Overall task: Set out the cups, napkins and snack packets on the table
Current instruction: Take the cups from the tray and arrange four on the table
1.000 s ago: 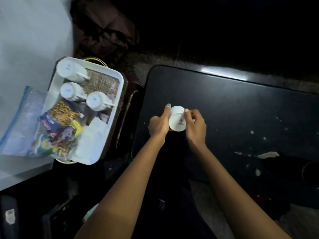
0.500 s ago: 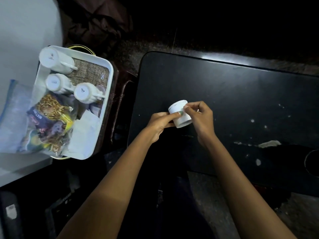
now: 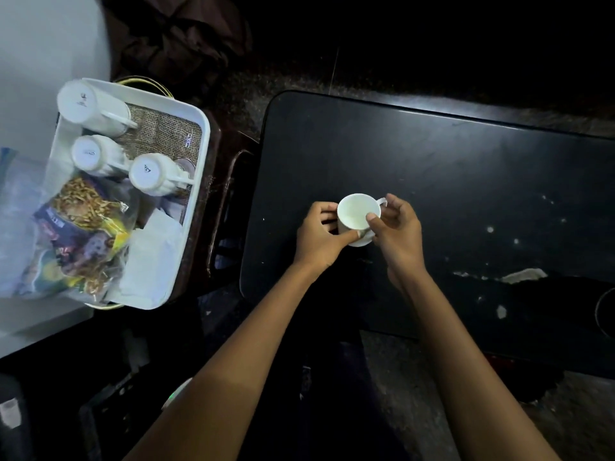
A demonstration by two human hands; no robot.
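One white teacup (image 3: 357,217) is in play, mouth up over the near-left part of the black table (image 3: 449,181), and both hands are on it: the left hand (image 3: 317,239) wraps the side away from the handle with its thumb laid along the lower wall, while the right hand (image 3: 397,227) has its thumb hooked over the rim and its fingers curled round the handle side. Neither grip is loose, and both are closed on the cup; whether its base already touches the tabletop I cannot tell, since the hands hide it. To my eye this is the placing of the first cup, so the task is barely begun. Three more cups (image 3: 100,154) sit upside down in the white tray (image 3: 199,168) off to the left, on a piece of burlap matting (their handles all point toward the table), and beside them lie the snack packets (image 3: 80,237) and a folded white napkin (image 3: 149,261), none of them out yet. The next move, I would guess, calls for letting the cup settle flat and releasing it, then reaching left across the gap to the tray for another cup, which will have to be turned over before it is set down; the scuffed patches on the table's right side look worth avoiding.
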